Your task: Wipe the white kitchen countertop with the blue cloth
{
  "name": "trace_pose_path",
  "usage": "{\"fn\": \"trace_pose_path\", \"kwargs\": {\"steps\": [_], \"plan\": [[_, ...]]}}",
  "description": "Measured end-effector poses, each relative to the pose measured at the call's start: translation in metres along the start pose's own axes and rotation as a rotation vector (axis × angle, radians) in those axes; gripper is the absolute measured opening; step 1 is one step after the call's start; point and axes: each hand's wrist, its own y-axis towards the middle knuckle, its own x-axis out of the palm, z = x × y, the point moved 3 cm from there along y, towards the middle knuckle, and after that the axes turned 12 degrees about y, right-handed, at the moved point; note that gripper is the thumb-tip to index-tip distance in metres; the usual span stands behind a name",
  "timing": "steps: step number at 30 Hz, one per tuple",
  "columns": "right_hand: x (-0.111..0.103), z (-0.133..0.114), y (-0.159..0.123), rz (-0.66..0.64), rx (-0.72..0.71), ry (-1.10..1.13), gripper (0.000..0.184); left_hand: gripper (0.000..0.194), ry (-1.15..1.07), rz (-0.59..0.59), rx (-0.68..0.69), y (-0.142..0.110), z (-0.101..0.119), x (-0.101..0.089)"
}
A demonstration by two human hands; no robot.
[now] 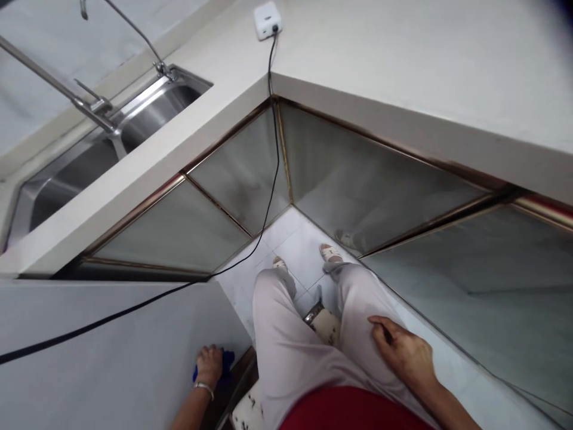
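Observation:
My left hand [209, 364], with a light bracelet on its wrist, is closed over a blue cloth [227, 362]. It presses the cloth against a pale grey flat panel [147, 334] near the panel's right edge. Part of the cloth is hidden under the fingers. My right hand [405, 353] is over my right thigh, on the light trousers [308, 334]. Its fingers are loosely curled, with a gap beside the thumb, and nothing shows in it.
A double steel sink [156, 113] with a faucet [96, 110] is set in the pale counter [403, 65]. From a white box [267, 21], a black cable [273, 197] hangs across the cabinet doors [380, 173] and over the panel. Between my legs is a patterned seat [326, 327].

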Motion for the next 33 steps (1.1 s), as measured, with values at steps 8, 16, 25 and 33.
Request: {"fn": "trace_pose_path", "kwargs": {"steps": [8,16,25,33], "plan": [[0.007,-0.002,0.013,-0.040,-0.034,-0.174,0.034,0.045,-0.056,0.081,-0.092,0.048,-0.039,-0.036],[0.021,-0.016,0.030,-0.084,-0.009,-0.287,0.031,0.046,-0.077,0.242,-0.309,0.109,-0.158,-0.103],[0.034,-0.045,0.048,-0.118,-0.102,-0.439,0.035,0.050,-0.025,0.325,-0.219,0.161,-0.164,-0.103],[0.043,-0.067,0.060,-0.146,-0.140,-0.498,0.036,0.051,-0.032,0.236,-0.047,0.202,-0.108,-0.063]]}}
